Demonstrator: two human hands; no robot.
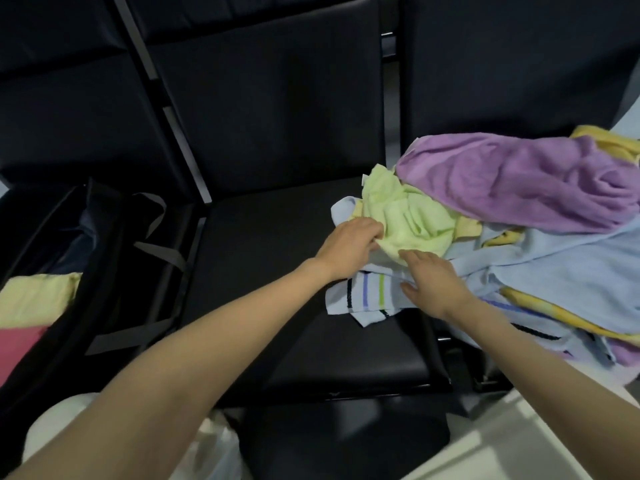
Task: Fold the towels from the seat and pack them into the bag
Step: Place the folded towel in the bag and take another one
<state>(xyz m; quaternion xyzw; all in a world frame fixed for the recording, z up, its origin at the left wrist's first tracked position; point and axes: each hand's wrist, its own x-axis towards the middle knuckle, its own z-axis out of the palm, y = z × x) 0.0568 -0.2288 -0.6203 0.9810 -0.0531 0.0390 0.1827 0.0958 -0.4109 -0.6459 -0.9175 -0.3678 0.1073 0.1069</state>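
A heap of crumpled towels lies on the right seat and spills onto the middle black seat (277, 258). A light green towel (412, 216) sits at the heap's left edge. My left hand (349, 244) has its fingers closed on the green towel's lower left edge. My right hand (433, 278) lies flat, fingers spread, on a pale blue striped towel (363, 299) just below the green one. A purple towel (519, 178) tops the heap. An open black bag (104, 265) stands on the left, holding a folded pale yellow-green towel (34, 296) and a pink one (17, 348).
Dark seat backs rise behind the seats. Grey straps of the bag (162, 251) drape over its right side. Yellow towels (561, 313) and blue ones lie lower in the heap. A white surface (519, 441) shows at the bottom right.
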